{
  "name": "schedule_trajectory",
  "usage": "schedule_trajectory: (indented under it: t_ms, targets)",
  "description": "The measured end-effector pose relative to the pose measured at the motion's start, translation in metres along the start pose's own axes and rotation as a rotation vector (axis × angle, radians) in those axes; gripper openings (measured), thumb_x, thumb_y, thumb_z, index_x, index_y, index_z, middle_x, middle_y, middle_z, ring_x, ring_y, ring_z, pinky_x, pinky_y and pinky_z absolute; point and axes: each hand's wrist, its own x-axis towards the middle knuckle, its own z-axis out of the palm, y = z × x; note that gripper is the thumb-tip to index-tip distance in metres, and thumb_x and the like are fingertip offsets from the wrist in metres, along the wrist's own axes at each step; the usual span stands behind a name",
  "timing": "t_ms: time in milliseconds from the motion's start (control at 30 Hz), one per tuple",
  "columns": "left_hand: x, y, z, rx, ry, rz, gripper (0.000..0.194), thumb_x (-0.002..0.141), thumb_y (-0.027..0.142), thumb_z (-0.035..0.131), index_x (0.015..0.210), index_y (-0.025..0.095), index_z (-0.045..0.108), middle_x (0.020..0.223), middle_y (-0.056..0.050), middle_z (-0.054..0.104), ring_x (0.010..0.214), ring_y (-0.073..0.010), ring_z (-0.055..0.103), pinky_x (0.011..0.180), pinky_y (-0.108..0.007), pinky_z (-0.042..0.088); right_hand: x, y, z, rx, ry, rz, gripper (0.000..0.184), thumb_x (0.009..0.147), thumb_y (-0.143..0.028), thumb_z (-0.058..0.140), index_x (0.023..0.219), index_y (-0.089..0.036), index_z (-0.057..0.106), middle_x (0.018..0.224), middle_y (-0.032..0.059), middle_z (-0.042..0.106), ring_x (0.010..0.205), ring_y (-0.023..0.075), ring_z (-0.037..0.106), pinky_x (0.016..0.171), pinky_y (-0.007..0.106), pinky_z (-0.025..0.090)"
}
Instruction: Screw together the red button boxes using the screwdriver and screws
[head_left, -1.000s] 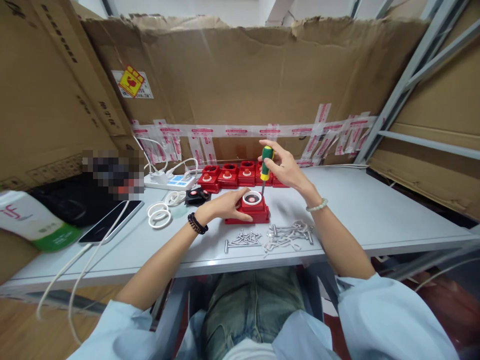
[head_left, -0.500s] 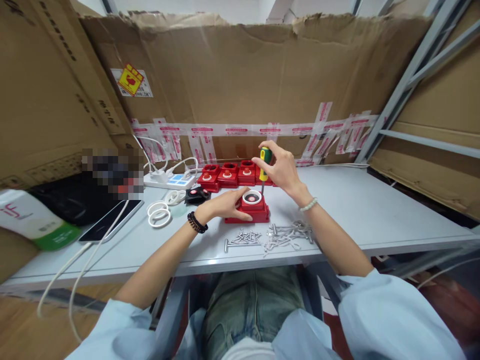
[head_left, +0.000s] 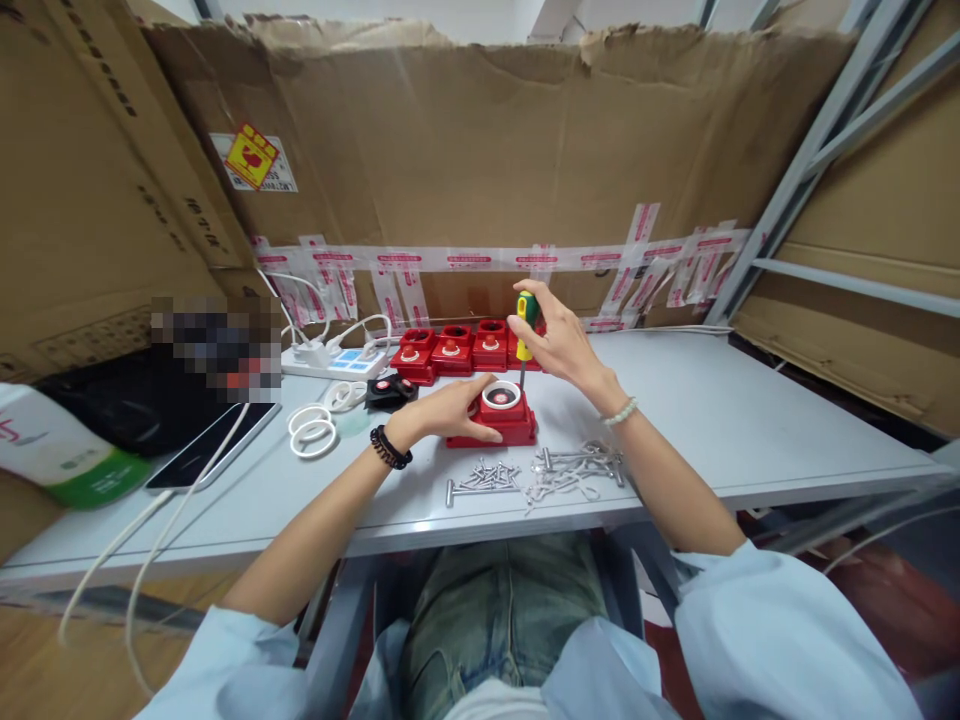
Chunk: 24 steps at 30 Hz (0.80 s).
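My left hand grips the left side of a red housing on the table, thumb along its front. A white ring with a dark centre sits on top of the housing. My right hand is closed around the green and yellow handle of a screwdriver. The screwdriver stands upright, its shaft reaching down to the housing's back right corner beside the ring. Whether its tip sits on a screw is too small to tell. Loose screws lie in front of the housing.
Several more red housings stand in a row behind. To the left are white rings, black discs, a power strip and a phone. Metal rods with white cords lie front right. Cardboard walls the back.
The view has shifted slightly, moving everything a little to the left. Both hands keep their hold on the housing and the screwdriver; nothing was let go.
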Motion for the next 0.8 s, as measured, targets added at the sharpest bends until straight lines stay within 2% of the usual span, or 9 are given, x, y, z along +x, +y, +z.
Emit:
schedule_trajectory:
  t_ms: [133,267,333,400,533,567,600,733,800]
  targets:
    - [-0.001,0.001,0.000,-0.014,-0.004,-0.004,0.083,0.071,0.067,0.068,0.135,0.019,0.044,0.125,-0.014,0.063,0.106,-0.0320,0.063,0.086,-0.036,0.047,0.000,0.004,-0.004,0.253,-0.112,-0.038,0.038,0.085,-0.028,0.054,0.122,-0.025,0.049,0.091,0.0001,0.061,0.078,0.0167,0.061,0.073,0.033,0.051]
    - [0.000,0.001,0.000,-0.009,-0.009,-0.012,0.086,0.071,0.066,0.068,0.136,0.016,0.043,0.128,-0.016,0.062,0.108,-0.0336,0.062,0.088,-0.037,0.047,-0.002,-0.004,0.007,0.021,0.086,-0.004,0.030,0.083,-0.030,0.061,0.110,-0.023,0.053,0.087,0.0008,0.061,0.072,0.0174,0.057,0.072,0.036,0.048]
    - [0.000,0.001,0.000,-0.004,-0.009,-0.015,0.086,0.071,0.066,0.069,0.137,0.016,0.043,0.130,-0.016,0.061,0.110,-0.0339,0.062,0.089,-0.038,0.047,-0.002,-0.007,0.010,-0.061,0.118,0.000,0.029,0.085,-0.032,0.059,0.112,-0.023,0.053,0.093,0.0032,0.062,0.075,0.0189,0.057,0.074,0.038,0.048]
    - [0.000,0.001,0.000,-0.003,-0.008,-0.014,0.086,0.072,0.066,0.068,0.137,0.017,0.042,0.130,-0.016,0.061,0.110,-0.0335,0.062,0.089,-0.037,0.048,-0.002,-0.007,0.007,-0.026,0.068,-0.009,0.029,0.086,-0.031,0.056,0.114,-0.023,0.052,0.097,0.0042,0.062,0.079,0.0195,0.058,0.076,0.038,0.048]
    - [-0.001,-0.001,0.001,-0.010,-0.003,-0.014,0.086,0.071,0.067,0.068,0.138,0.019,0.042,0.130,-0.014,0.062,0.111,-0.0330,0.062,0.090,-0.037,0.048,0.001,0.001,-0.009,0.301,-0.188,-0.036,0.037,0.084,-0.025,0.052,0.120,-0.024,0.048,0.095,0.0020,0.062,0.082,0.0177,0.062,0.073,0.034,0.050]
    - [-0.001,-0.001,0.001,-0.011,-0.002,-0.015,0.087,0.071,0.067,0.068,0.138,0.019,0.042,0.131,-0.014,0.061,0.112,-0.0331,0.062,0.091,-0.037,0.048,0.001,0.002,-0.011,0.325,-0.205,-0.027,0.038,0.083,-0.026,0.055,0.120,-0.024,0.049,0.092,0.0011,0.062,0.079,0.0173,0.062,0.071,0.033,0.050]
    - [0.000,-0.001,0.001,-0.012,0.000,-0.015,0.087,0.071,0.067,0.068,0.139,0.019,0.042,0.132,-0.014,0.061,0.113,-0.0332,0.062,0.091,-0.037,0.047,0.001,0.001,-0.011,0.300,-0.184,-0.009,0.038,0.082,-0.028,0.058,0.119,-0.024,0.050,0.088,0.0003,0.061,0.076,0.0172,0.061,0.069,0.032,0.050]
    - [0.000,-0.002,0.002,-0.019,0.008,-0.009,0.088,0.070,0.067,0.069,0.139,0.019,0.042,0.134,-0.014,0.060,0.114,-0.0328,0.061,0.092,-0.036,0.047,-0.004,-0.005,0.003,-0.024,0.088,0.090,0.033,0.083,-0.032,0.061,0.113,-0.022,0.053,0.076,-0.0005,0.058,0.066,0.0175,0.055,0.068,0.035,0.046]
    - [0.000,-0.002,0.002,-0.020,0.007,-0.008,0.087,0.070,0.067,0.069,0.138,0.018,0.043,0.133,-0.015,0.060,0.113,-0.0325,0.061,0.092,-0.036,0.047,-0.005,-0.006,0.008,-0.095,0.107,0.097,0.036,0.086,-0.033,0.058,0.120,-0.022,0.051,0.080,0.0015,0.060,0.068,0.0186,0.056,0.070,0.037,0.045]
